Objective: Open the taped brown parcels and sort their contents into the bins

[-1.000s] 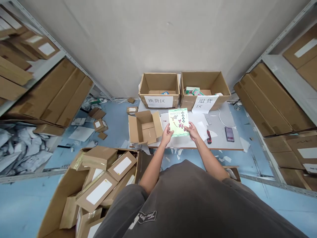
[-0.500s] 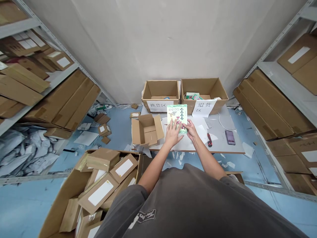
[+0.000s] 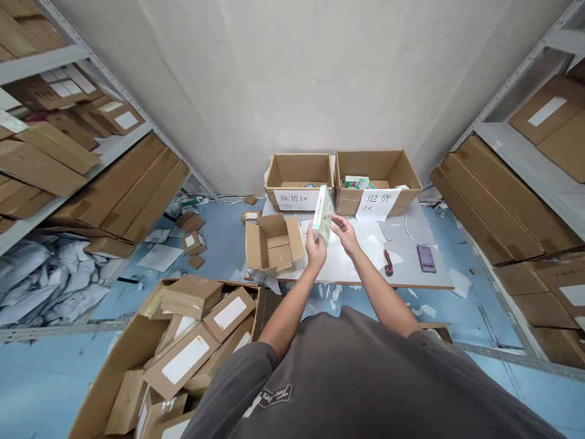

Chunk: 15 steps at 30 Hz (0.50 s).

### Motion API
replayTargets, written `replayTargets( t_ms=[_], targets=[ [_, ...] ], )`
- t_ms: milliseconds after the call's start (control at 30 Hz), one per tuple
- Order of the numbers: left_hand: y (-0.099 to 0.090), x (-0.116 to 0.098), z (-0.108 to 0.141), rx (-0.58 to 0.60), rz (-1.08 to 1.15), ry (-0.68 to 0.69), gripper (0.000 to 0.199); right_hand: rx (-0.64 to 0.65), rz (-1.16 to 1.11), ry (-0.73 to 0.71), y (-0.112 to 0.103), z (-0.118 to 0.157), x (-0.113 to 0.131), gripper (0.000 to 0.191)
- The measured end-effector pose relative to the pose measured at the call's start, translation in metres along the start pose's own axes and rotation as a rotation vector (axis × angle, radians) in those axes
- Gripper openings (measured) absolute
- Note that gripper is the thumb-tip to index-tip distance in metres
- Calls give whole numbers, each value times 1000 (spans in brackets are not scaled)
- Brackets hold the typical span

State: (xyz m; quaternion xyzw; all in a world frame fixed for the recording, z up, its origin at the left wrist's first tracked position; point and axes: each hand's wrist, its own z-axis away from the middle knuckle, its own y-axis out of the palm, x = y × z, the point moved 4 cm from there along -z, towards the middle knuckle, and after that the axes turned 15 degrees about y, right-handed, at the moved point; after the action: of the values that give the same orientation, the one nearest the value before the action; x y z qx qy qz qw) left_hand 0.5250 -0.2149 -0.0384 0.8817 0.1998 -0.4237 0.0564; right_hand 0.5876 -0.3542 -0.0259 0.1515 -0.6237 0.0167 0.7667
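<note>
My left hand (image 3: 315,249) is wrapped round the lower end of a slim light-green printed box (image 3: 325,219). The box stands tilted on edge above the table, its narrow white side with green lettering facing left. Close by its right face is my right hand (image 3: 346,235), fingers spread; whether the fingertips touch the box is hard to tell. Left of the hands an opened cardboard box (image 3: 275,244) sits on the table with its flaps up.
Two labelled cartons (image 3: 299,198) (image 3: 377,201) stand at the table's back; the right one holds small packages. A red-and-black cutter (image 3: 388,263) and a purple pixelated item (image 3: 426,259) lie right. A large carton of parcels (image 3: 103,378) stands front left. Shelves flank both sides.
The light-green box has turned from front face up to edge-on, showing its narrow side. My left hand has moved to its lower end, and my right hand has opened beside it.
</note>
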Motion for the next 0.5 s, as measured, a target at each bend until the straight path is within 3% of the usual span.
replayTargets(
  t_ms=[100, 233, 367, 500],
  targets=[
    [-1, 1, 6, -156, 134, -163, 75, -133, 106, 17, -4, -10, -18, 104],
    [-6, -3, 10, -176, 121, -216, 78, -206, 256, 37, -4, -8, -33, 116],
    [-9, -11, 3, -118, 153, -248, 80, -110, 271, -25, 7, 0, -28, 104],
    [-20, -16, -10, 1, 165, -220, 104, -109, 255, -99, 4, 5, -13, 108]
  ],
)
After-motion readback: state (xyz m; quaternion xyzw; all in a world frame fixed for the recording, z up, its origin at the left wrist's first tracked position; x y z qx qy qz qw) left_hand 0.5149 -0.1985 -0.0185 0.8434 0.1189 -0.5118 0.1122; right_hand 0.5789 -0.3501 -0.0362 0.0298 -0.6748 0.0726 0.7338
